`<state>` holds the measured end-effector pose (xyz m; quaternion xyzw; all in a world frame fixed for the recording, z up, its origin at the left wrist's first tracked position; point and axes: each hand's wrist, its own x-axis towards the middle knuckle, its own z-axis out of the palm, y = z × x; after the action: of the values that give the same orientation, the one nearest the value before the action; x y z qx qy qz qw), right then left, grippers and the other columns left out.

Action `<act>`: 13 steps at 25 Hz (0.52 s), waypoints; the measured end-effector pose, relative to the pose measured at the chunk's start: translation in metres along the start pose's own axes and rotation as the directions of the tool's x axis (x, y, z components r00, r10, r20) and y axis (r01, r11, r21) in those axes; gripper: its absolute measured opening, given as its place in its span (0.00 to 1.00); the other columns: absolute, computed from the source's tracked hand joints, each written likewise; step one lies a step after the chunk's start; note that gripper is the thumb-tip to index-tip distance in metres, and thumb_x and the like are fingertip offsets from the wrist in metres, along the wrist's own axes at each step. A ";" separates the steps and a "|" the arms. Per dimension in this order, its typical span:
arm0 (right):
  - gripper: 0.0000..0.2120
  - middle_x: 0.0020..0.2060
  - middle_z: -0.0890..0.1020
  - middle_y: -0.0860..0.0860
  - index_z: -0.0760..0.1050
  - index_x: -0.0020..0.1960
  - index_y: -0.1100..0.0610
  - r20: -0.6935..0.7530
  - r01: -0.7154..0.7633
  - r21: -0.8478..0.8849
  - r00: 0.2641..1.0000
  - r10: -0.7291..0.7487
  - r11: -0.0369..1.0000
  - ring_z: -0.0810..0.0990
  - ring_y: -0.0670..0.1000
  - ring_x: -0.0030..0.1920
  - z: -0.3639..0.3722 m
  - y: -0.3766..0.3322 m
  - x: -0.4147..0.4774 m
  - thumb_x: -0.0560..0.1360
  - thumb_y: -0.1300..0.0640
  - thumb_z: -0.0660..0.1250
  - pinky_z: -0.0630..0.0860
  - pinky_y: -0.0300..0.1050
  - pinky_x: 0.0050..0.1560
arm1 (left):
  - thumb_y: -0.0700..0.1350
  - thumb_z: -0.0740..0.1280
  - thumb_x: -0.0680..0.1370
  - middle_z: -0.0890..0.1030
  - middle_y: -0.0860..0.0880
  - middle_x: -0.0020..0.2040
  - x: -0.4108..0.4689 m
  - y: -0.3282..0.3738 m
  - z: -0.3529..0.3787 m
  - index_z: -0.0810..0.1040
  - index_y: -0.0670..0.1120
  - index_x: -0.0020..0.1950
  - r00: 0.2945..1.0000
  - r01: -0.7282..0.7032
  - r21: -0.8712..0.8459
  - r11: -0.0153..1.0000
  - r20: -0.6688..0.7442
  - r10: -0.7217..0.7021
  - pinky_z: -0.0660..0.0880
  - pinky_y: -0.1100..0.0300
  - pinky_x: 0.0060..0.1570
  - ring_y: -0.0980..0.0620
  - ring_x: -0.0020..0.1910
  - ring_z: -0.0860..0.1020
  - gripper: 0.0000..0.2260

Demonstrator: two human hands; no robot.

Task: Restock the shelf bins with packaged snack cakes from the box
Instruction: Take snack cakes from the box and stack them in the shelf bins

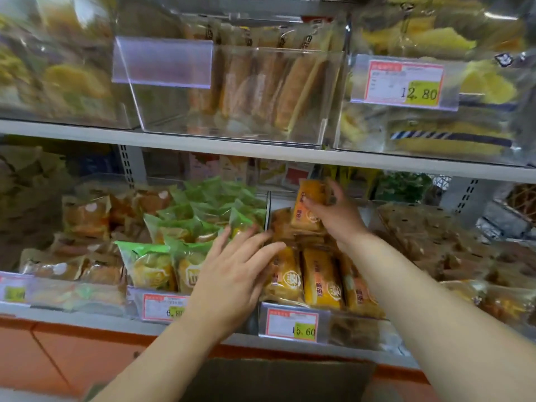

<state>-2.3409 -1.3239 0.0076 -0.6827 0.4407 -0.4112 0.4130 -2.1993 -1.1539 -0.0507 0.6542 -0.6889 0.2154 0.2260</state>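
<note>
My right hand (336,216) pinches an orange snack cake packet (309,204) upright above the back of a clear bin (342,323) on the lower shelf. That bin holds several orange packets (320,281) standing in a row. My left hand (235,271) lies flat with straight fingers against the leftmost orange packets, at the divider between this bin and the green-packet bin (179,236). A cardboard box flap (278,378) shows at the bottom, between my forearms.
The white upper shelf edge (261,149) hangs just above my right hand. Clear bins of long bread sticks (261,91) and yellow cakes (452,132) sit on it. Brown packets (87,224) fill the left bin and more (435,236) lie to the right. Price tags (293,324) line the front.
</note>
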 end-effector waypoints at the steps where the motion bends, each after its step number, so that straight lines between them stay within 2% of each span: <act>1: 0.31 0.65 0.74 0.47 0.62 0.74 0.45 0.027 0.019 -0.035 0.999 -0.018 0.999 0.76 0.51 0.63 0.014 0.001 0.012 0.75 0.47 0.70 0.75 0.50 0.62 | 0.52 0.54 0.80 0.77 0.53 0.66 0.001 -0.001 0.003 0.74 0.55 0.67 1.000 -0.005 -0.022 1.000 -0.017 0.005 0.57 0.47 0.73 0.48 0.70 0.72 0.18; 3: 0.27 0.70 0.71 0.50 0.61 0.75 0.42 0.145 0.060 -0.297 0.989 -0.017 0.953 0.70 0.58 0.69 0.039 0.012 0.030 0.77 0.41 0.63 0.69 0.55 0.67 | 0.50 0.57 0.80 0.77 0.55 0.66 0.001 -0.005 0.009 0.74 0.55 0.67 0.999 -0.027 -0.050 0.998 -0.049 0.025 0.57 0.46 0.73 0.48 0.70 0.70 0.17; 5: 0.27 0.76 0.63 0.52 0.53 0.76 0.37 0.221 0.041 -0.587 0.969 0.111 0.809 0.58 0.63 0.75 0.049 0.024 0.037 0.79 0.34 0.51 0.57 0.58 0.73 | 0.49 0.58 0.78 0.77 0.56 0.65 0.002 -0.006 0.010 0.74 0.56 0.66 0.998 -0.040 -0.056 0.998 -0.053 0.037 0.59 0.46 0.72 0.48 0.70 0.70 0.17; 6: 0.28 0.77 0.60 0.52 0.49 0.76 0.35 0.234 0.023 -0.651 0.957 0.172 0.759 0.53 0.64 0.76 0.048 0.027 0.039 0.78 0.32 0.46 0.52 0.60 0.74 | 0.49 0.59 0.78 0.78 0.56 0.64 0.003 -0.006 0.010 0.74 0.56 0.66 0.998 -0.042 -0.058 0.997 -0.055 0.039 0.59 0.45 0.72 0.48 0.70 0.70 0.17; 8: 0.30 0.78 0.57 0.51 0.44 0.76 0.33 0.259 0.004 -0.670 0.938 0.228 0.742 0.52 0.63 0.77 0.041 0.025 0.040 0.76 0.28 0.40 0.50 0.61 0.75 | 0.48 0.60 0.78 0.78 0.56 0.63 0.004 -0.005 0.011 0.75 0.56 0.66 0.998 -0.042 -0.046 0.998 -0.047 0.040 0.60 0.44 0.71 0.48 0.70 0.70 0.17; 10: 0.32 0.78 0.58 0.49 0.43 0.76 0.33 0.303 0.012 -0.598 0.929 0.212 0.801 0.55 0.60 0.77 0.032 0.018 0.034 0.74 0.27 0.39 0.52 0.59 0.75 | 0.49 0.59 0.78 0.79 0.56 0.63 0.003 -0.004 0.009 0.75 0.56 0.66 0.999 -0.029 -0.039 0.999 -0.023 0.028 0.59 0.45 0.72 0.48 0.70 0.71 0.17; 12: 0.28 0.77 0.58 0.49 0.45 0.77 0.37 0.304 0.029 -0.470 0.944 0.131 0.882 0.58 0.57 0.76 0.019 0.008 0.021 0.79 0.33 0.43 0.56 0.53 0.73 | 0.50 0.58 0.78 0.79 0.56 0.62 0.003 -0.002 0.007 0.75 0.56 0.65 1.000 -0.014 -0.020 1.000 0.002 0.014 0.58 0.47 0.72 0.48 0.69 0.71 0.16; 13: 0.25 0.77 0.59 0.49 0.47 0.77 0.38 0.287 0.050 -0.453 0.954 0.092 0.890 0.61 0.57 0.75 0.010 0.005 0.011 0.81 0.38 0.46 0.60 0.50 0.71 | 0.51 0.58 0.78 0.79 0.56 0.62 0.003 -0.001 0.004 0.75 0.56 0.65 1.000 -0.003 -0.013 1.000 0.013 0.003 0.58 0.47 0.72 0.48 0.69 0.71 0.17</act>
<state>-2.3302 -1.3338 0.0023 -0.8099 0.4641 -0.1835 0.3083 -2.1988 -1.1588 -0.0524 0.6529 -0.6929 0.2069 0.2255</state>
